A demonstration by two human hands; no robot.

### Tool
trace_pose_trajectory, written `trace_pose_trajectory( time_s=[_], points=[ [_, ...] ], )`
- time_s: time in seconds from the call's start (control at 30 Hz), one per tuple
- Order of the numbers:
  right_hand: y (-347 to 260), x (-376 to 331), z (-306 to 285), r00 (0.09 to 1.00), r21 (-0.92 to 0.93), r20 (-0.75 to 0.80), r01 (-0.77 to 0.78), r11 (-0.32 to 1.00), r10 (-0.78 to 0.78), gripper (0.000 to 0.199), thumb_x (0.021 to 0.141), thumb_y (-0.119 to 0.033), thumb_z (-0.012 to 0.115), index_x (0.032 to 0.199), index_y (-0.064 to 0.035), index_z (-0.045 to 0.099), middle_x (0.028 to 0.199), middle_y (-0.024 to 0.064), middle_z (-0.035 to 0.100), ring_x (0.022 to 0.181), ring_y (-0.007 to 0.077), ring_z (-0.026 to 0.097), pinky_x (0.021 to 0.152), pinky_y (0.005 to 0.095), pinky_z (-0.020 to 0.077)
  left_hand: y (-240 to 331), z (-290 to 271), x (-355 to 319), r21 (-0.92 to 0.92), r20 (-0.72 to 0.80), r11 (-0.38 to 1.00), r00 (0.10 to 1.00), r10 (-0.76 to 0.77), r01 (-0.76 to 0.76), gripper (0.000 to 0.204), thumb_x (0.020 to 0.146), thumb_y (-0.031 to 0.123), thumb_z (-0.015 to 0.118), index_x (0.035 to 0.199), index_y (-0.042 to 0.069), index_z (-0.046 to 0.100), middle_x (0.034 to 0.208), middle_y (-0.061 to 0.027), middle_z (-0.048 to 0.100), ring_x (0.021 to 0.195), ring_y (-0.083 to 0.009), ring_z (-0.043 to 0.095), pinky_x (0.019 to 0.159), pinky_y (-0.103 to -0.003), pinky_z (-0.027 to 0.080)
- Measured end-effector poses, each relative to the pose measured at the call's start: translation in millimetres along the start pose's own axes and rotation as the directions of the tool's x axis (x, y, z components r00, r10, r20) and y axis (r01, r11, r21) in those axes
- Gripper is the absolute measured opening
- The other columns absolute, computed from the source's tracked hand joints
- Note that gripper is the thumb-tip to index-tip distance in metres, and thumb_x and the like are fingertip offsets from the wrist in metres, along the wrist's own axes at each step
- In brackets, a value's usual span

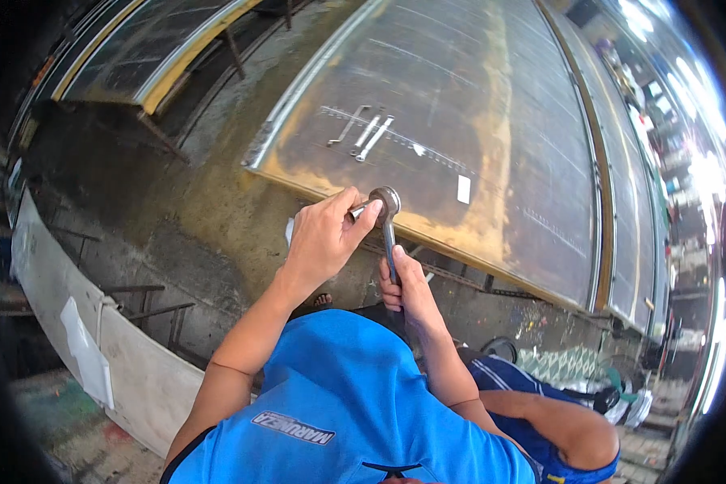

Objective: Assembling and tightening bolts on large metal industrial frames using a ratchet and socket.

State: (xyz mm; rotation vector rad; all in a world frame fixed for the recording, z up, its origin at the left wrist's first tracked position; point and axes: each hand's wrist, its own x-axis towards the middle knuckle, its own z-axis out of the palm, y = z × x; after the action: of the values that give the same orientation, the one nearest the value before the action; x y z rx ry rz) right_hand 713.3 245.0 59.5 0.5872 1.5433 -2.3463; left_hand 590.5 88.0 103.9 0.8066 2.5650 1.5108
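Observation:
Held in front of my chest, near the edge of a long dark table, is a metal ratchet wrench. My right hand is wrapped round its handle, the thumb lying along the shaft. At the round head, my left hand pinches a short metal piece that looks like a socket; the fingers partly cover it. Beyond my hands, two straight wrenches lie side by side on the tabletop. A thin cranked tool rests to their left.
A small white paper lies on the table, right of the wrenches. Another table stands far left. A curved pale panel is near left. Someone in dark blue shorts is close on my right. Cluttered shelving lines the far right.

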Motion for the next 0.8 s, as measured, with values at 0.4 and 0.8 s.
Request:
trace_pose_trajectory(
  time_s=[0.4, 0.8],
  points=[
    [-12.9, 91.4, 96.8, 0.982, -0.209, 0.181, -0.021, 0.978, 0.060, 0.052, 0.109, -0.056, 0.037, 0.083, -0.0119, 0.045, 0.060, -0.0060, 0.031, 0.047, 0.0061, 0.027, 0.042, 0.0239, 0.0231, -68.9, -93.2, -10.8, -0.028, -0.307, 0.999, 0.951, -0.033, 0.026, 0.023, 0.098, 0.019, 0.069, 0.110, 0.002, 0.060, 0.089, -0.0103, 0.069, 0.075, -0.0222, 0.069, 0.064, -0.033, 0.053],
    [-44.3, 223.9, 155.8, 0.958, -0.490, 0.217, 0.275, 0.828, -0.189, 0.050, 0.111, -0.046, 0.043, 0.080, -0.0062, 0.052, 0.064, -0.0005, 0.048, 0.060, 0.0112, 0.045, 0.056, 0.0312, 0.0381, -167.9, -172.6, 72.8, -0.332, -0.229, 0.943, 0.967, -0.111, 0.030, 0.032, 0.096, 0.014, 0.073, 0.120, 0.003, 0.055, 0.110, -0.0063, 0.064, 0.095, -0.0131, 0.065, 0.075, -0.029, 0.055]
  ],
)
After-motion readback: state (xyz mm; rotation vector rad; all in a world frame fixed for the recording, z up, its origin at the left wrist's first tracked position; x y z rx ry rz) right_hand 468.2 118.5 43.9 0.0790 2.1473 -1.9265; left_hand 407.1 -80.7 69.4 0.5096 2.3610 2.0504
